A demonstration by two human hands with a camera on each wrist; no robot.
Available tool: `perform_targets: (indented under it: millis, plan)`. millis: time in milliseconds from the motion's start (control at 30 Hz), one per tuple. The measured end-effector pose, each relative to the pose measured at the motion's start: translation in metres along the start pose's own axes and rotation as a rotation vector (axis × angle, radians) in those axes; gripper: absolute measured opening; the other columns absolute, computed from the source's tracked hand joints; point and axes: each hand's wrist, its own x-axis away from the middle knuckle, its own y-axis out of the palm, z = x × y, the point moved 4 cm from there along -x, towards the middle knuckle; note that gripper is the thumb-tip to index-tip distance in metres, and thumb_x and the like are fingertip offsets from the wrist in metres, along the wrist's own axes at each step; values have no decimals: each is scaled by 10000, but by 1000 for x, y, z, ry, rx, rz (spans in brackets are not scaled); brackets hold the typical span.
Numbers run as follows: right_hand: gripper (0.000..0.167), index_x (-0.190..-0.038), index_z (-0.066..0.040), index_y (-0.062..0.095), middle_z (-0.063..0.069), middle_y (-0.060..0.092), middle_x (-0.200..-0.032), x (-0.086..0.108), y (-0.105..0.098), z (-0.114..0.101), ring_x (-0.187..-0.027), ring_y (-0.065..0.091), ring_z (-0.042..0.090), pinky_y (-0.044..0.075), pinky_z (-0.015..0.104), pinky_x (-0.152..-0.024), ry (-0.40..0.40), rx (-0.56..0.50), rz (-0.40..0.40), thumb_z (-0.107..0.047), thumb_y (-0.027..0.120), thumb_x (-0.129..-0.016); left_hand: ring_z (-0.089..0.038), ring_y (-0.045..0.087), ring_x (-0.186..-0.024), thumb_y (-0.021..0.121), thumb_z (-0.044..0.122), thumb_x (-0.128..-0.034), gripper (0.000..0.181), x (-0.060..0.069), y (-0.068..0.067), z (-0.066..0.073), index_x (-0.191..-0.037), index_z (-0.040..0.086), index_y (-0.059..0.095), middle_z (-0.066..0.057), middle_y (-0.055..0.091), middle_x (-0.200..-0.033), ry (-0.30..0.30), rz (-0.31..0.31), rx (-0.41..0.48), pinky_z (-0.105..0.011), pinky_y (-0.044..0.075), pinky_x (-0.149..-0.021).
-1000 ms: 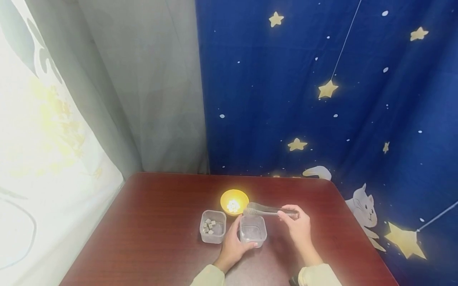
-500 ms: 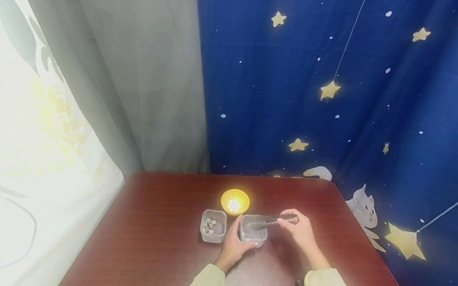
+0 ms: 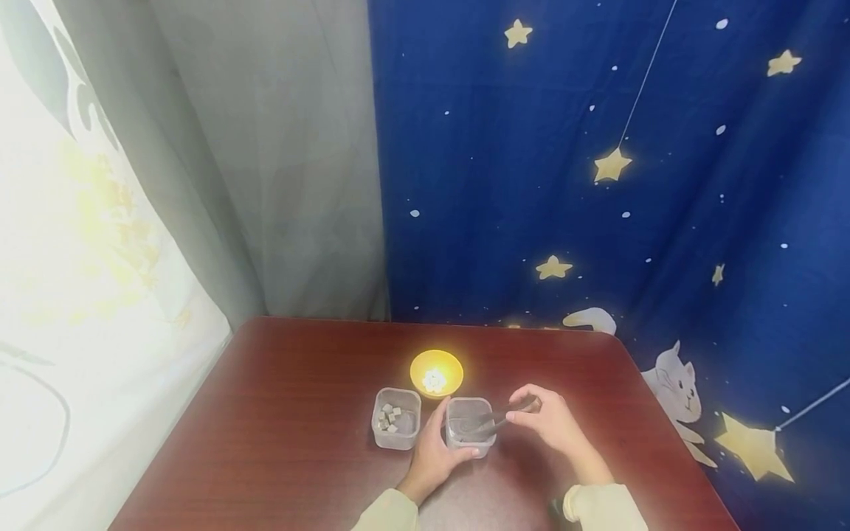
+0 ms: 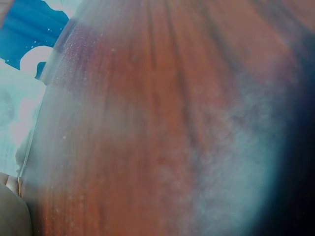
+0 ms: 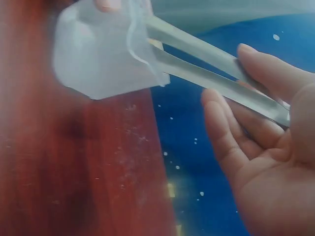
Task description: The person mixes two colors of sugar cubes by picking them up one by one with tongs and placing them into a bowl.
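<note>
My left hand [image 3: 433, 459] holds a clear square plastic container [image 3: 479, 447] on the table, thumb along its near side and fingers at its left. In my right hand [image 3: 550, 424] are metal tongs [image 5: 221, 87], pinched between thumb and fingers. Their tips reach down inside that container, and their arms stand apart in the right wrist view. Whether anything lies between the tips is hidden by the cloudy wall. To the left stands a second clear container [image 3: 396, 442] with several small pale cubes [image 3: 388, 417]. The left wrist view shows mostly blurred table.
A yellow bowl [image 3: 418, 363] with brightly lit white pieces [image 3: 434, 380] stands just behind the two containers. The dark red table [image 3: 299, 413] ends at a blue star curtain [image 3: 478, 184] and a grey curtain [image 3: 312, 184]. A bright patterned cloth [image 3: 99, 295] hangs along the left.
The tongs went from above the held container's far rim, near the bowl, down into the container, and now tilt more steeply. The left hand and both containers stayed in place.
</note>
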Motion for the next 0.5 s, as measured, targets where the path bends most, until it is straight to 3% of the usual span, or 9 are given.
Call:
perform_targets:
  millis: [200, 500]
  plan:
    - [230, -973, -123, 688, -24, 711, -890, 0, 9, -2, -771, 678, 134, 552, 297, -689, -56, 23, -95, -138, 811, -779, -193, 488, -1248, 897, 445, -599, 1095, 1, 0, 0, -1509, 181, 348, -9, 478, -1435, -9, -9, 5, -430, 377, -1050]
    - [196, -911, -189, 708, -63, 708, -834, 7, 16, -5, -726, 669, 109, 545, 288, -671, -18, 47, 25, -155, 826, -759, -219, 483, -1264, 887, 456, -610, 1085, 0, -2, 1, -1508, 171, 349, -21, 475, -1443, 29, 8, 0, -448, 381, -1047]
